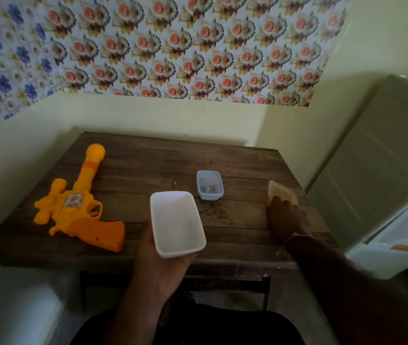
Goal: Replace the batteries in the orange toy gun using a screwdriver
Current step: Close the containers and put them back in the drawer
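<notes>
Left hand (158, 265) cups an empty white tub (176, 224), fingers curled beneath. Right hand (288, 219), at 3 o'clock, rests on an amber lid (281, 191); grip unclear. Gun (79, 205) lies at 9 o'clock, batteries (209, 188), probably, in the box (209, 185) at 12.

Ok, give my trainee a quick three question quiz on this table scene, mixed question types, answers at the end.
1. True or false: the orange toy gun is being held.
2. Which hand holds the white container? A) left B) right C) neither
3. What does the small blue-rimmed box appear to contain?

Key: 1. False; it lies on the wooden table. 2. A, the left hand; the right hand rests on a translucent lid. 3. Batteries, seemingly.
</notes>
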